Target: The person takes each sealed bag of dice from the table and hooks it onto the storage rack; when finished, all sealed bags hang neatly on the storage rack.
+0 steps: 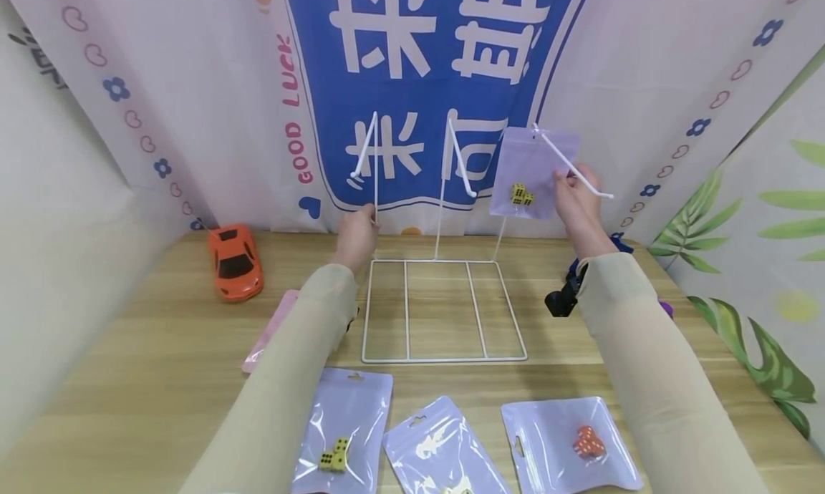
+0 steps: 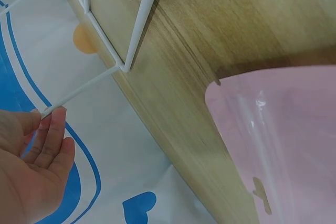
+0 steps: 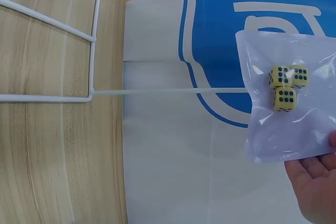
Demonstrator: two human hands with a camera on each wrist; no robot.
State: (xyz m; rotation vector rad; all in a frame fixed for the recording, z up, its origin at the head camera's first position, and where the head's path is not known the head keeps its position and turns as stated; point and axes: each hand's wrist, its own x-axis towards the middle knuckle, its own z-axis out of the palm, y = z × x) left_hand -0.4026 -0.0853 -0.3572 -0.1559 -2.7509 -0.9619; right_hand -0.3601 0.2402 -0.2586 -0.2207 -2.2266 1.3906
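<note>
- The left forearm [image 1: 271,394] reaches forward to the far part of the table [image 1: 148,379]; its left hand [image 1: 356,238] pinches the left upright [image 1: 376,165] of a white wire rack [image 1: 445,361], thumb on one side and bent fingers on the other.
- The right forearm [image 1: 657,358] stretches forward on the right, its right hand [image 1: 578,200] raised above the table. Thumb and fingers are clamped on the right edge of a pale purple bag [image 1: 509,165], the fingers behind it.
- That bag hangs upright at the far end of the rack's right prong [image 1: 561,155], which slants across in front of it. Inside, yellow dice [image 1: 518,193] sit low in a cluster of three.
- Three similar bags lie flat at the near side: the left bag [image 1: 357,408] holds yellow dice [image 1: 335,457], the right bag [image 1: 541,437] holds orange-red dice [image 1: 589,442], and the middle bag [image 1: 432,437] is cut off, its contents barely showing.
- A pink bag [image 2: 294,129] lies left of the rack, partly behind the left forearm; its contents cannot be told.
- Farther left sits an orange toy car [image 1: 235,263].
</note>
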